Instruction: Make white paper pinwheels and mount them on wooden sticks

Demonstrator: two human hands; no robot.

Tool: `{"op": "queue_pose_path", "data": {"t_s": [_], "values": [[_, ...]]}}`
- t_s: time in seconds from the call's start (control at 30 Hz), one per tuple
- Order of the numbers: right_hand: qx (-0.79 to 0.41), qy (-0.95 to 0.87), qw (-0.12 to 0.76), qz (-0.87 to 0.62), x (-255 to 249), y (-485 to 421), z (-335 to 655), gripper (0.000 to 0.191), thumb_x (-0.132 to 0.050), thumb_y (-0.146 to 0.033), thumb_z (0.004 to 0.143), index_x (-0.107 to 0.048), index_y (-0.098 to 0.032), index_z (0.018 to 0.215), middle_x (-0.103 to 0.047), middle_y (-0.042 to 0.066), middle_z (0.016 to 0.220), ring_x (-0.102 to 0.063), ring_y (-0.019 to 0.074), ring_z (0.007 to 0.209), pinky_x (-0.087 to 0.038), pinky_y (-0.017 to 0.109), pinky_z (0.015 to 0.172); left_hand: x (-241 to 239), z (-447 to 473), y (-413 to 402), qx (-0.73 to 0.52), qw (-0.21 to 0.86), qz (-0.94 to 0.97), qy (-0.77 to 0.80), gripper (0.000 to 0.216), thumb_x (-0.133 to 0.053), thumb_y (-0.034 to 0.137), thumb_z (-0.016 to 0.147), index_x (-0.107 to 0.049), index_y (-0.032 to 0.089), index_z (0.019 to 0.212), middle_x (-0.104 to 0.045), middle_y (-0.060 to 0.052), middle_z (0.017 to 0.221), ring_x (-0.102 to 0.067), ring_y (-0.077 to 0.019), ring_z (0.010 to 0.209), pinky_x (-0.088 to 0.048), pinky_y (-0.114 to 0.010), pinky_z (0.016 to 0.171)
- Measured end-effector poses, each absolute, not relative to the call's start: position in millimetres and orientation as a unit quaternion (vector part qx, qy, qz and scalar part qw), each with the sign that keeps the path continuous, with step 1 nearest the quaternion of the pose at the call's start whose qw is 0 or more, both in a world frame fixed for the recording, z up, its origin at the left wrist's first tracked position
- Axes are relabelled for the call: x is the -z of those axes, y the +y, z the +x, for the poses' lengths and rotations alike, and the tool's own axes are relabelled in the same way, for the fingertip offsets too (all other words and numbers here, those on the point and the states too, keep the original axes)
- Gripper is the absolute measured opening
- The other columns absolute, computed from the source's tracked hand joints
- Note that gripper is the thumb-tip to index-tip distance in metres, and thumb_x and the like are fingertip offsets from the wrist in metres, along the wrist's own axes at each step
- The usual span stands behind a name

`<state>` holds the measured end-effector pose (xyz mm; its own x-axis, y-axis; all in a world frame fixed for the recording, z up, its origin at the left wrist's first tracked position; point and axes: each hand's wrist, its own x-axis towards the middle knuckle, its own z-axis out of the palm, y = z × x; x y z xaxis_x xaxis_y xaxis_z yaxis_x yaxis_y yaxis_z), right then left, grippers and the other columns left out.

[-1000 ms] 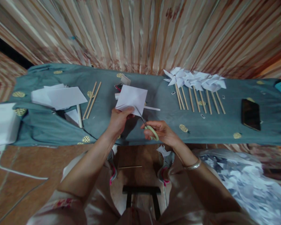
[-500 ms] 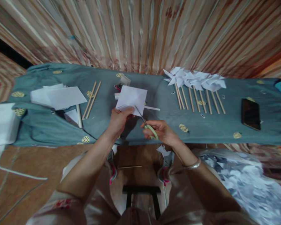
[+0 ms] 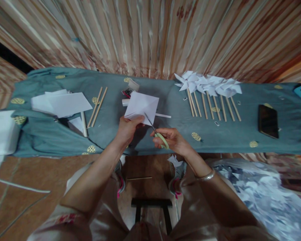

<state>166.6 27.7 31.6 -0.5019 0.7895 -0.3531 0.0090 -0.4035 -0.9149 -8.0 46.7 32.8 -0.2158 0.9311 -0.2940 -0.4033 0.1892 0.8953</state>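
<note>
A square sheet of white paper (image 3: 142,104) is pinched at its lower left edge by my left hand (image 3: 129,129), thumb on top. My right hand (image 3: 171,139) is closed round the pale green handles of a pair of scissors (image 3: 162,140). The dark blades reach over the lower right part of the paper, pointing toward its middle. Just behind the paper's left side lie a small bag of pins (image 3: 127,92) and a white roll (image 3: 125,102). A narrow white paper strip (image 3: 163,115) sticks out to the right of the sheet.
White paper pinwheels (image 3: 208,84) on wooden sticks lie in a row at the right, beside a black phone (image 3: 268,121). Paper sheets (image 3: 67,103) and two wooden sticks (image 3: 99,107) lie left. A clear bag of paper pinwheels (image 3: 263,190) stands below right; a stool (image 3: 152,203) is underneath.
The paper has turned and shifted very slightly to the right. Both hands keep their grips, and the scissors stay at nearly the same spot. The whole view has moved a little.
</note>
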Motion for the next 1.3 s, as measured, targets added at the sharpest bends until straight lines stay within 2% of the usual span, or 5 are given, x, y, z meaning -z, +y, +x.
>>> {"op": "queue_pose_path", "data": {"t_s": [0.37, 1.3], "values": [[-0.721, -0.485, 0.270, -0.415, -26.9, 28.1, 167.3, 0.041, -0.087, -0.047, 0.059, -0.071, -0.016, 0.082, -0.062, -0.004, 0.056, -0.059, 0.0090, 0.052, -0.048, 0.021, 0.051, -32.3, -7.4, 46.6, -0.586, 0.569, 0.255, 0.517, 0.029, -0.083, 0.023, 0.047, -0.069, 0.015, 0.071, -0.070, -0.001, 0.071, -0.062, -0.0146, 0.062, -0.050, -0.024, 0.054], [-0.711, -0.485, 0.279, -0.426, -27.1, 28.6, 164.4, 0.041, -0.088, -0.048, 0.056, -0.068, -0.017, 0.074, -0.059, -0.005, 0.051, -0.056, 0.0083, 0.047, -0.044, 0.021, 0.046, -32.2, -6.4, 47.3, -0.580, 0.576, 0.249, 0.519, 0.032, -0.083, 0.024, 0.045, -0.068, 0.015, 0.072, -0.069, -0.001, 0.070, -0.063, -0.0151, 0.063, -0.049, -0.024, 0.054]]}}
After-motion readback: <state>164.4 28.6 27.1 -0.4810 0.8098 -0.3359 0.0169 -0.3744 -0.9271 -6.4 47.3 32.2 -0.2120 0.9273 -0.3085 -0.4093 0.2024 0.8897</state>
